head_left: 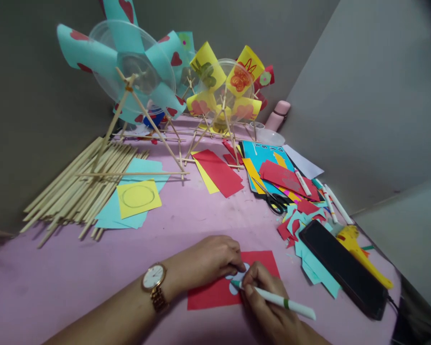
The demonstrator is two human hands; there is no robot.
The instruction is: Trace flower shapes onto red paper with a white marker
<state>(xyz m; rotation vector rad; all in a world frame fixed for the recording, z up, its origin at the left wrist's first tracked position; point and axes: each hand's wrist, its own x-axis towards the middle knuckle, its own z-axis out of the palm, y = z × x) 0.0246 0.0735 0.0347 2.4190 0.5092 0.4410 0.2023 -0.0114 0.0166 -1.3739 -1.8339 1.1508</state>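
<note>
1. Far left, a bundle of wooden sticks lies loosely stacked on the pink-topped desk.
2. Just beside it, partly over the sticks, are light-blue sheets, with a yellow square bearing a pencilled oval lying on top.
3. Behind these stands a light-blue pinwheel with red hearts and a clear disc, upright on a stick frame.
4. The left hand, a gold watch at its wrist, rests on the red sheet with its fingers curled, fingertips at a pale-blue cutout; whether they pinch it I cannot tell.
5. The red sheet lies flat on the desk directly before the person, the cutout on it, partly covered by both hands.
6. Farther back is a yellow pinwheel with drawn flowers, and in front of it a red strip overlaps yellow paper.
7. The right hand grasps a white marker between its fingers, the green tip at the cutout.
8. Beyond it lie black scissors, against a pile of coloured paper.
9. At right, paper scraps touch a dark phone; a yellow tool lies alongside.
</note>
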